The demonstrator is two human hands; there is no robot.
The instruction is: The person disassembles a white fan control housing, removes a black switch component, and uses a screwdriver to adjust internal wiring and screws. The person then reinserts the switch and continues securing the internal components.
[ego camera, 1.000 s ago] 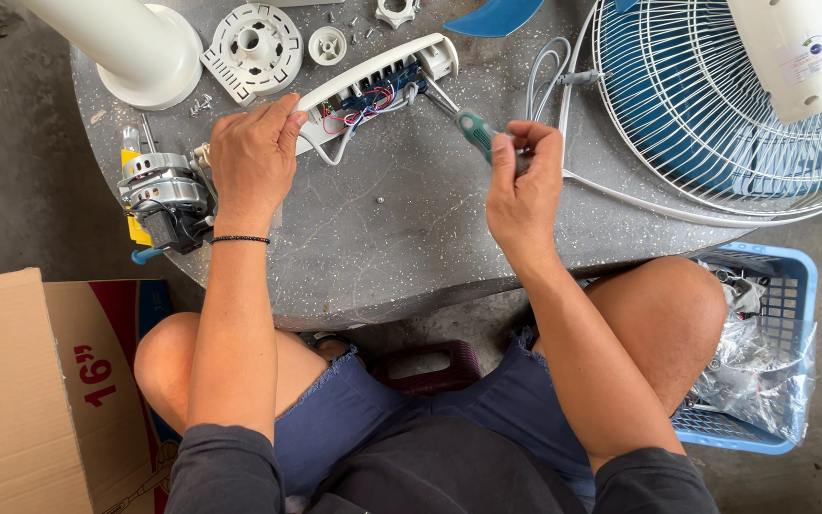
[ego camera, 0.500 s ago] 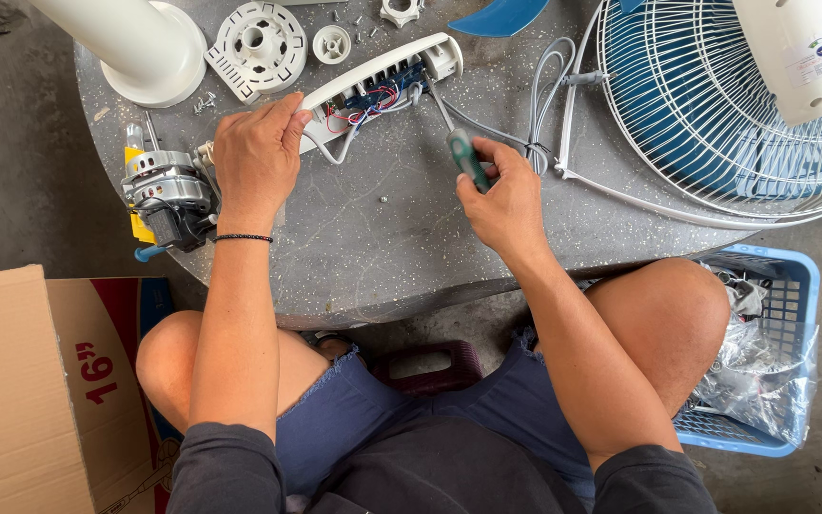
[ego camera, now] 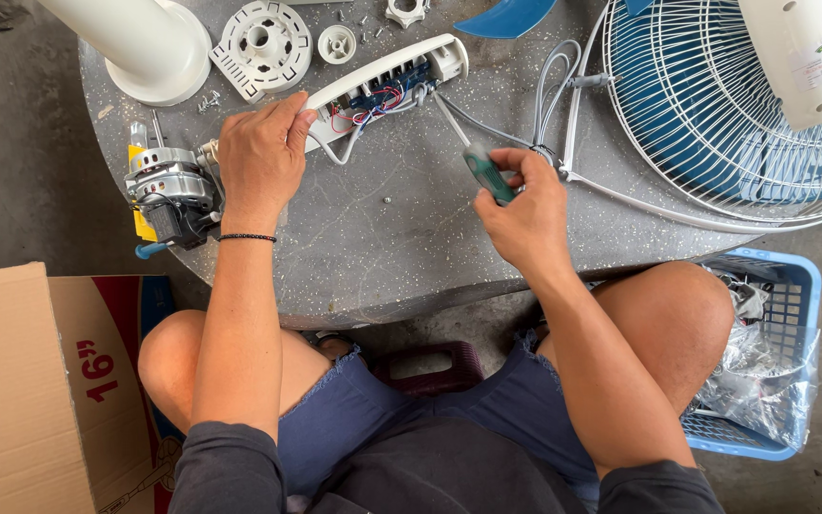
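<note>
The left hand presses down on the near end of a white switch housing lying open near the far edge of the round grey table, its red and blue wires showing — the fingers curl over its rim. The right hand is closed around a green-handled screwdriver, whose shaft slants up to the housing's right end. A fan motor sits at the table's left edge; a wire fan guard overhangs the right.
</note>
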